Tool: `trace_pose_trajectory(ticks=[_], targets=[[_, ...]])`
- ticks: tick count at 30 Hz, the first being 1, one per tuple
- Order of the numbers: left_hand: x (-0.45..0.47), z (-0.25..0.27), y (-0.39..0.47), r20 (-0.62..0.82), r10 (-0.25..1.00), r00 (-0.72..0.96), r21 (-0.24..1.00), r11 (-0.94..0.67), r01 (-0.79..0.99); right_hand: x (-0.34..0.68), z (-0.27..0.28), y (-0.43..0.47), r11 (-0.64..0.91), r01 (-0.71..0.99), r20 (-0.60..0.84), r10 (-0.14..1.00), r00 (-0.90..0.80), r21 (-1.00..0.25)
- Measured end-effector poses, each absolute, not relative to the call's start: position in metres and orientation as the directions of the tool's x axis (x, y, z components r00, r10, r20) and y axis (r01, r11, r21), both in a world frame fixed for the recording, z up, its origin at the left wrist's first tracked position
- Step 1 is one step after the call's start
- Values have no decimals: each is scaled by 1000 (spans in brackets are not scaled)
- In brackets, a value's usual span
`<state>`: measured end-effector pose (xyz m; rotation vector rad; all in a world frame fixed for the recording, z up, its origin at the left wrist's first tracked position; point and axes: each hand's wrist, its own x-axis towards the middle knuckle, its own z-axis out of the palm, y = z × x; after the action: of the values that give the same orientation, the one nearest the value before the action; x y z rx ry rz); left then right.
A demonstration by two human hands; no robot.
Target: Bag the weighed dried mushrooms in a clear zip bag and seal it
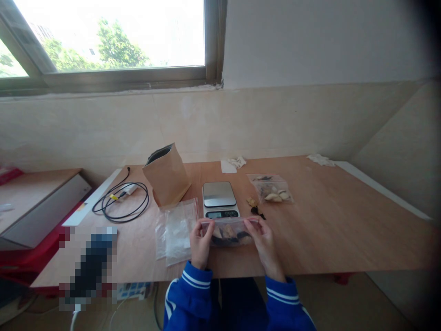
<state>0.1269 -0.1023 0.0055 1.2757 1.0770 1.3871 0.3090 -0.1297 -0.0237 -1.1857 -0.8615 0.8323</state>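
- The left hand [200, 242] pinched the left end of a small clear bag [230, 231] along its top strip, fingers closed on the plastic.
- The right hand [262, 239] pinched the right end of the same strip, fingers likewise closed on it.
- The bag was held just above the near edge of the wooden table [330, 220], in front of the scale [219, 199]; pale and dark pieces showed through it.
- The scale's display was too small to read.
- A stack of unfilled clear bags [175, 230] lay just left of the left hand.
- A brown paper pouch [167, 174] stood open behind them, with no readable print.
- A second filled bag [272, 188] lay right of the scale, with loose bits [255, 206] between the two.
- A black cable [122, 202] coiled at the table's left end.
- Both sleeves [193, 289] were blue with white stripes.
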Motion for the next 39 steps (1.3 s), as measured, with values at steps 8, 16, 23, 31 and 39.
trace_pose_trajectory(ticks=[8, 16, 23, 31, 39], targets=[[129, 9, -104, 177, 984, 20, 974, -172, -145, 303, -11, -138, 136, -138, 86, 943, 322, -981], [128, 7, -103, 200, 978, 54, 976, -195, -94, 301, -10, -136, 121, -48, 94, 920, 380, -991], [128, 7, -104, 170, 985, 30, 981, -167, -96, 296, -10, -134, 157, -54, 117, 888, 445, -986], [127, 6, -103, 177, 983, 37, 980, -173, -95, 295, -11, -135, 140, -82, 92, 898, 431, -987], [128, 11, -108, 212, 968, 134, 977, -205, -61, 301, -15, -137, 118, -176, 63, 955, 290, -977]])
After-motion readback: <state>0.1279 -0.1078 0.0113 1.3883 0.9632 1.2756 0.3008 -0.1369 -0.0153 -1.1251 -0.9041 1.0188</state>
